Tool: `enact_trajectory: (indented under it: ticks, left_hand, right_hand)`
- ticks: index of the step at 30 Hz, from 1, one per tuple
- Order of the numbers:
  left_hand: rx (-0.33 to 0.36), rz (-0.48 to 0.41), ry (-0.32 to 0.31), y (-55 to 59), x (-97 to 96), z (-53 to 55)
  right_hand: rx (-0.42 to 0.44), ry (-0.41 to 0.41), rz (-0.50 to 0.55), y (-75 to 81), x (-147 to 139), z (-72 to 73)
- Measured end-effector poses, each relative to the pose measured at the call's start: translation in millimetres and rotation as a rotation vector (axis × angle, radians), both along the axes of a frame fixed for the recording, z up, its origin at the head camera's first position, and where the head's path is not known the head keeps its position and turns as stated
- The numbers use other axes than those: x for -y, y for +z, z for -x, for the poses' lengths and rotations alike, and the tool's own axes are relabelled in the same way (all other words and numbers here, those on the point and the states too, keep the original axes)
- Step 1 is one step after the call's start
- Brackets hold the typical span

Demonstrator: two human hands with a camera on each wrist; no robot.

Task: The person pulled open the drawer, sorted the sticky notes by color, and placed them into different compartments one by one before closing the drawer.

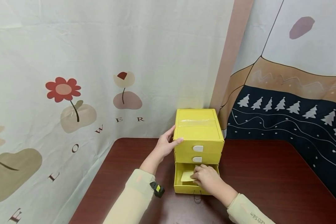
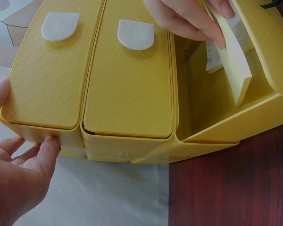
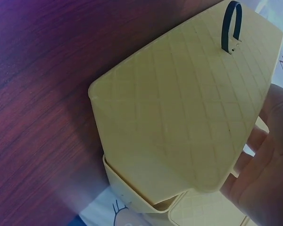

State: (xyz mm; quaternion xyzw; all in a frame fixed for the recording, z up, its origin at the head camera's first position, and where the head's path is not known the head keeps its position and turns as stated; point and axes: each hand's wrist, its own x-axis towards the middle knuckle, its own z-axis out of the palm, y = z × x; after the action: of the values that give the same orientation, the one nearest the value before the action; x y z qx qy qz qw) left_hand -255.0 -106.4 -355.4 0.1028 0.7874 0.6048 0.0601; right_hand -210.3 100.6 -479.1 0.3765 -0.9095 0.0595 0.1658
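Note:
A yellow three-drawer box (image 1: 198,132) stands on the table with its bottom drawer (image 1: 182,189) pulled out. My left hand (image 1: 165,143) rests against the box's upper left side, thumb at the top front edge and fingers extended along the side. Over the open drawer, my right hand (image 1: 208,179) pinches a pale yellow pad of sticky notes (image 2: 239,75), which stands tilted inside. Behind that pad, another small pad with white, printed paper (image 2: 213,56) lies partly hidden in the drawer. In the right wrist view, the drawer front hides the held pad.
Two closed drawers with white tabs (image 1: 198,148) sit above the open one. A dark loop pull (image 3: 225,35) hangs from the bottom drawer's front. The dark red wooden table (image 1: 268,174) extends on both sides. A printed curtain (image 1: 162,62) hangs close behind the box.

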Motion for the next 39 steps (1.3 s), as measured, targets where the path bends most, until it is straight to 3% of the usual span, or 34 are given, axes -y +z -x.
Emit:
enact_trajectory:
  ticks: [14, 20, 30, 39]
  left_hand:
    - [0.005, -0.001, 0.000, -0.2, 1.4, -0.2]
    - [0.001, 0.002, 0.003, 0.3, 1.4, 0.0]
    - [0.006, -0.009, -0.002, 0.2, 0.2, 1.7]
    - [0.008, 0.000, -0.001, 0.6, 0.4, 0.5]
  right_hand:
    - [0.142, -0.055, 0.056, 0.5, -1.7, -1.9]
    - [0.114, -0.052, 0.111, -2.8, -6.8, -6.7]
    - [0.113, -0.120, 0.187, -0.4, -21.7, -24.5]
    - [-0.014, -0.120, 0.201, -8.8, -37.1, -36.4]
